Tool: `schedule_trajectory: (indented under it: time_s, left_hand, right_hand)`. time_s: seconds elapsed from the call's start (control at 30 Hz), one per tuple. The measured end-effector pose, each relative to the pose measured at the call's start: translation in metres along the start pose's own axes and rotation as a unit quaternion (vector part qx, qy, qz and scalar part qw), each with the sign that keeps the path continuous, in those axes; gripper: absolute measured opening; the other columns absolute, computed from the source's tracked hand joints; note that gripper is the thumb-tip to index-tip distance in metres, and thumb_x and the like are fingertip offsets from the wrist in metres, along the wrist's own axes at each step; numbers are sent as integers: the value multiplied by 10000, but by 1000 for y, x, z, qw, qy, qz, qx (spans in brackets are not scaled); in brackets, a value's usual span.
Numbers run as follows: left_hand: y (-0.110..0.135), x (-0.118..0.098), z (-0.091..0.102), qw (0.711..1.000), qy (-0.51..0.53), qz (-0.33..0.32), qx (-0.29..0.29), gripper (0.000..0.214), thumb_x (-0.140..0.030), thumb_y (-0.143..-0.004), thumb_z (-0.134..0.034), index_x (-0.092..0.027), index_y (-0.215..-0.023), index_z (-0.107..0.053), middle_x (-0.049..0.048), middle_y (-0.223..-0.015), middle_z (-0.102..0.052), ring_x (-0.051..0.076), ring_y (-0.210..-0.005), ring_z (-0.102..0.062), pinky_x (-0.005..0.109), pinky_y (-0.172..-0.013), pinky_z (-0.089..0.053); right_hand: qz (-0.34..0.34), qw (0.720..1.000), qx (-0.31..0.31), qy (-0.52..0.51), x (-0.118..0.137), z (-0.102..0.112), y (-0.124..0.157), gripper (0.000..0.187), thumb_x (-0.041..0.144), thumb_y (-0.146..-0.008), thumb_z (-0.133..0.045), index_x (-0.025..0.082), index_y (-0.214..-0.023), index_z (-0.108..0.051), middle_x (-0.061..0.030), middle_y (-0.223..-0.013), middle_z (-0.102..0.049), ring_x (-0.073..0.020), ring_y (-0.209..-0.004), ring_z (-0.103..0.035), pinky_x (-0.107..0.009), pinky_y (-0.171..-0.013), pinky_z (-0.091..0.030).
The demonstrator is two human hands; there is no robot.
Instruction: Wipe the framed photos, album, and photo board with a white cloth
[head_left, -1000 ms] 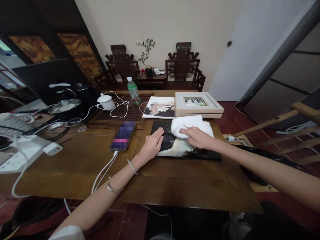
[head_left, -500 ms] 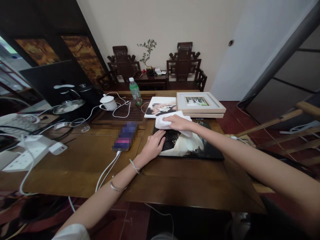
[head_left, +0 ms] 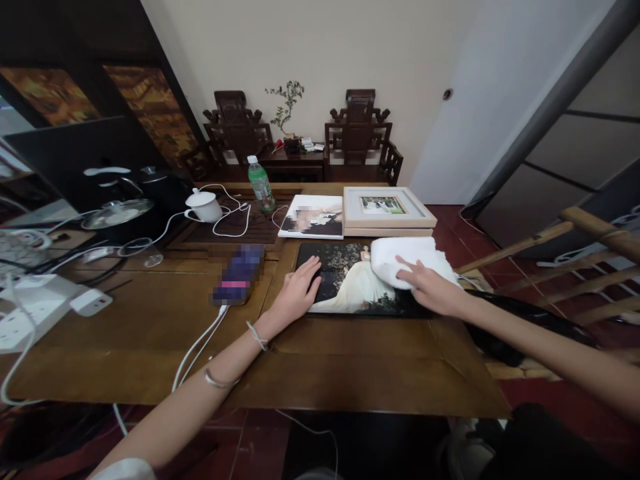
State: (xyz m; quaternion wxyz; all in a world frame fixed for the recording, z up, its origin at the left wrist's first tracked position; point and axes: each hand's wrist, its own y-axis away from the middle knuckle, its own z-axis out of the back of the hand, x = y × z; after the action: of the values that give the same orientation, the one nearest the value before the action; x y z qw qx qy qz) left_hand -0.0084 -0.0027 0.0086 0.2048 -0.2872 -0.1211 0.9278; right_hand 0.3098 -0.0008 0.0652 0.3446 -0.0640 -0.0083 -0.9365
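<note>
A dark glossy photo print (head_left: 345, 283) lies flat on the wooden table (head_left: 310, 360). My left hand (head_left: 296, 297) rests flat on the print's left edge, fingers stretched out and holding nothing. My right hand (head_left: 429, 287) presses down on a folded white cloth (head_left: 407, 260) at the print's right side, fingers laid over it.
Behind the print lie a second photo print (head_left: 313, 217) and a stacked wooden picture frame (head_left: 385, 210). A phone (head_left: 239, 273) on a white cable sits left of the print. A white cup (head_left: 205, 205), a green bottle (head_left: 260, 185), a power strip (head_left: 30, 313) and cables fill the left.
My right hand has slid the white cloth across the print, from its upper left corner half a second ago to its right side. The left hand has stayed on the left edge.
</note>
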Motion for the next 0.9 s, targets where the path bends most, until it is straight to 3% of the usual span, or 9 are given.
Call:
schedule_trajectory:
  time_s: [0.13,0.3,0.4,0.57,0.73,0.8,0.9]
  left_hand:
    - [0,0,0,1000,-6,-1,2,378,-244,-912,-387,-161,-1270,-477,130,-1404,-433,228,-1336,-342,485,-1050,-332]
    - [-1,2,-1,1000,-7,0,6,386,-255,-910,-392,-155,-1275,-471,134,-1411,-421,239,-1334,-345,494,-1046,-336]
    - [-1,3,-1,1000,-3,-4,3,382,-257,-907,-401,-166,-1270,-477,129,-1404,-434,241,-1327,-357,498,-1040,-344]
    - [-1,4,-1,1000,0,-7,0,379,-267,-908,-401,-179,-1268,-481,121,-1400,-440,239,-1322,-366,500,-1037,-352]
    - [-1,6,-1,1000,-2,-10,2,383,-264,-906,-404,-176,-1271,-479,122,-1404,-435,238,-1324,-362,495,-1042,-349]
    - [-1,5,0,1000,-1,-9,1,384,-262,-906,-403,-173,-1272,-478,121,-1404,-435,236,-1325,-361,489,-1048,-345]
    - [0,4,0,1000,0,-6,2,384,-261,-906,-404,-168,-1270,-480,122,-1405,-433,235,-1326,-359,484,-1052,-342]
  right_hand:
    - [45,999,-13,-15,48,-17,42,482,-23,-559,-382,190,-936,-594,-112,-1435,-373,-276,-1385,-108,-627,-1058,-144]
    - [117,993,16,-30,80,-17,59,466,-38,-528,-391,214,-855,-607,-37,-1454,-348,-255,-1388,-81,-612,-1085,-94]
    - [108,993,12,-40,67,-12,43,478,-34,-531,-394,200,-888,-608,-64,-1434,-384,-252,-1382,-138,-578,-1091,-139]
    - [54,998,2,-36,20,-1,-5,524,-27,-561,-376,186,-993,-581,-119,-1336,-496,-251,-1336,-290,-528,-1053,-246]
    - [25,1000,-4,-6,-18,7,-44,391,12,-596,-376,181,-902,-551,-117,-1019,-638,-292,-1033,-573,-439,-871,-403]
    - [29,1000,-13,2,-23,5,-49,404,7,-604,-367,173,-926,-546,-120,-1011,-635,-296,-1094,-541,-449,-896,-384]
    - [25,999,-25,9,-16,-4,-41,471,-19,-601,-362,141,-1008,-536,-177,-1242,-540,-295,-1303,-340,-532,-1007,-274]
